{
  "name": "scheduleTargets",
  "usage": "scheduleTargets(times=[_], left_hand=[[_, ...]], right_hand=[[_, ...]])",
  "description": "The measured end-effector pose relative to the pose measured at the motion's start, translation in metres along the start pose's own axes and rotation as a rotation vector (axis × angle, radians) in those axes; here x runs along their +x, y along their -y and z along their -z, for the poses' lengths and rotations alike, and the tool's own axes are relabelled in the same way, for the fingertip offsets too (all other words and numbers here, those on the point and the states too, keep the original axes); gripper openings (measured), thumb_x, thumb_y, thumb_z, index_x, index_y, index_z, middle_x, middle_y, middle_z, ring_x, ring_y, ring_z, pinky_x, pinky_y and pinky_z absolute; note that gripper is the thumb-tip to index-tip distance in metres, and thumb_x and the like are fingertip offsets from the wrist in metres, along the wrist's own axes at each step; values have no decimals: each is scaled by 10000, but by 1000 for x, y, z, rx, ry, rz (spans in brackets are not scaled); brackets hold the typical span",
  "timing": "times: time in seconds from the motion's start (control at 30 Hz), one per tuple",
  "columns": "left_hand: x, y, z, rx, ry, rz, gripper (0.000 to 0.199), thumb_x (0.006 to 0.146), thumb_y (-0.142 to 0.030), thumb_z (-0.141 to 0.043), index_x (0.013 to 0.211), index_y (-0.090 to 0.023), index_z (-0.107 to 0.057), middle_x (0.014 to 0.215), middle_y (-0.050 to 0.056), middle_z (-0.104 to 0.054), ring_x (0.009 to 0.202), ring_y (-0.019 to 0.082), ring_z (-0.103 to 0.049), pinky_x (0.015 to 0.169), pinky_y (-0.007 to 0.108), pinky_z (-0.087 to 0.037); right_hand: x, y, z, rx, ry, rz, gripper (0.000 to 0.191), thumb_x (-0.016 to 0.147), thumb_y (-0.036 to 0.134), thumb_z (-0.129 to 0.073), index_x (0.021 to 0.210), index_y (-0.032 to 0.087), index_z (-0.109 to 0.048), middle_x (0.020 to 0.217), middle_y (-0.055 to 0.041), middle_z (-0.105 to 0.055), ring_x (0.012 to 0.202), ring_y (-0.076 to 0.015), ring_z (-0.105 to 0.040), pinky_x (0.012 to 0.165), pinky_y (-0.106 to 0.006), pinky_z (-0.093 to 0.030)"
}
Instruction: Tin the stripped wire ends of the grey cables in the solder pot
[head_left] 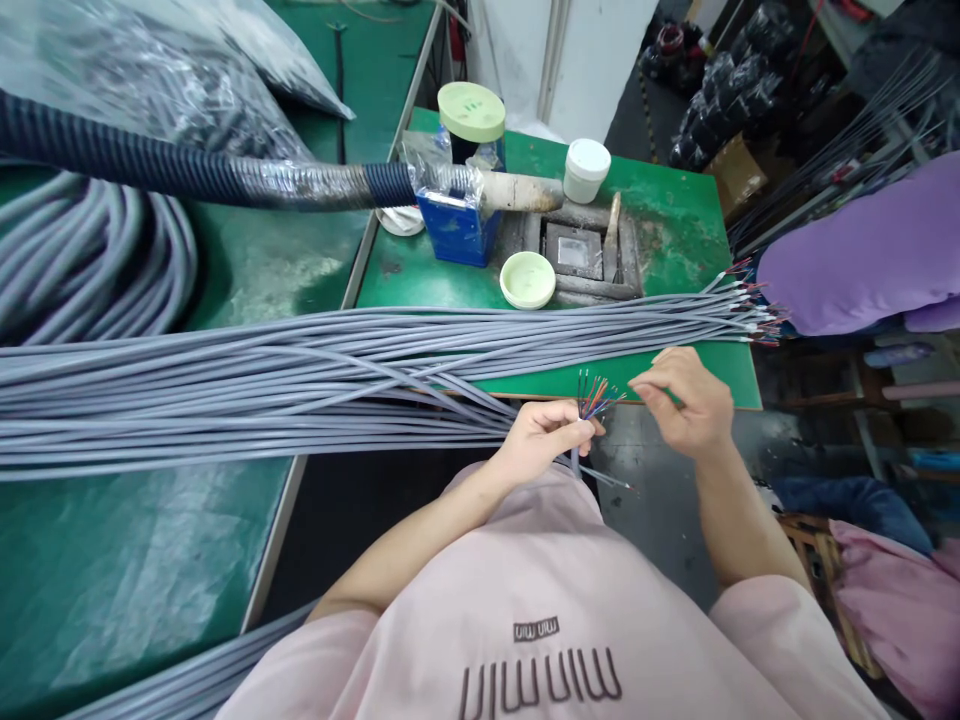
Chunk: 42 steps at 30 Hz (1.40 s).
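The left hand (553, 432) pinches a cable's fanned colored wires (596, 398) near its end, just beyond the worktop's (675, 375) near edge. The right hand (686, 400) is apart, to the right, fingers curled, thumb near the index finger. 1 grey cable bundle (337, 365) crosses behind them.

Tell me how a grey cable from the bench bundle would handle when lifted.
Likely flexible: the similar grey coil bends in smooth loops. Lifting one of the grey cables may drag its neighbours, as some lie crossed. The thin coloured wires above the left hand fan out, so cable tips would probably bend easily.
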<state>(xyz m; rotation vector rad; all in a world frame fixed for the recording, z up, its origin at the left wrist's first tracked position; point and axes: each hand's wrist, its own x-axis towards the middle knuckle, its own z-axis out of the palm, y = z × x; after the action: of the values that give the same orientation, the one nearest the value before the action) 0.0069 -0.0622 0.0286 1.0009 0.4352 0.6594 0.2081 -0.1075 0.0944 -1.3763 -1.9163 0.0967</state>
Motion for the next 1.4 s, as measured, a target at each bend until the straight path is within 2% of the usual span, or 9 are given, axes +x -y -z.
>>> scheduleTargets(times=[0.07, 0.13, 0.3, 0.5, 0.63, 0.83, 1.0, 1.27, 1.4], left_hand=[[0, -1, 1, 52, -9, -26, 309, 815, -392, -694, 603, -166, -683, 640, 49, -647, 791, 193, -667, 736, 285, -488], [0, 0, 1, 102, -22, -61, 301, 815, -382, -695, 603, -168, -691, 680, 52, -657, 780, 181, -663, 716, 270, -485], [1, 2, 1, 201, -47, -118, 275, 810, -364, -704, 624, -161, -700, 690, 42, -656, 700, 138, -614, 667, 250, -459], [1, 1, 0, 202, -32, -127, 255, 815, -354, -702, 641, -167, -709, 708, 40, -663, 704, 133, -610, 678, 250, -455], [-1, 2, 0, 161, 28, -119, 239, 809, -337, -709, 640, -169, -715, 726, 45, -676, 743, 146, -640, 712, 252, -478], [-3, -2, 0, 117, 144, -55, 224, 792, -340, -726, 652, -167, -746, 748, 68, -706, 691, 141, -633, 646, 242, -487], [-3, -5, 0, 91, 208, -58, 164, 783, -324, -739, 714, -180, -777, 716, 62, -697, 642, 128, -612, 615, 239, -485], [-3, -4, 0, 96, 227, -40, 238, 781, -389, -733, 702, -169, -773, 696, 74, -696, 606, 132, -607, 582, 254, -491], [-3, -5, 1, 106, 219, -23, 258, 778, -397, -735, 682, -159, -764, 725, 85, -705, 617, 135, -613, 594, 257, -496]], right_hand=[[-1, 0, 2, 51, -118, -98, 76, 859, 209, -613, 827, 241, -674, 708, -13, -654, 687, -181, -568, 727, -381, -440], [0, 2, 2, 106, -179, -158, 80, 853, 205, -622, 830, 248, -686, 711, -8, -661, 687, -182, -577, 708, -371, -446], [0, 13, -7, 177, -207, -185, 112, 836, 171, -637, 861, 256, -705, 736, 1, -674, 714, -179, -596, 715, -363, -467], [-4, 20, -13, 197, -215, -168, 182, 816, 124, -649, 915, 261, -718, 774, -6, -679, 740, -182, -598, 753, -380, -471], [-1, 16, -6, 283, -156, -229, 203, 821, 118, -656, 940, 265, -730, 820, -13, -687, 783, -183, -614, 722, -348, -474], [13, 2, 9, 554, 130, -291, 133, 828, 165, -685, 910, 249, -748, 830, -21, -690, 803, -165, -616, 730, -319, -479], [18, -2, 3, 750, 285, -299, 91, 809, 207, -720, 889, 232, -757, 813, -24, -683, 798, -159, -611, 752, -320, -483], [17, -1, -9, 899, 278, -241, 71, 784, 238, -749, 853, 221, -753, 762, -29, -680, 769, -167, -594, 779, -353, -479], [16, 0, -18, 907, 194, -235, 44, 777, 248, -744, 760, 210, -731, 693, -20, -642, 713, -164, -562, 761, -363, -477]])
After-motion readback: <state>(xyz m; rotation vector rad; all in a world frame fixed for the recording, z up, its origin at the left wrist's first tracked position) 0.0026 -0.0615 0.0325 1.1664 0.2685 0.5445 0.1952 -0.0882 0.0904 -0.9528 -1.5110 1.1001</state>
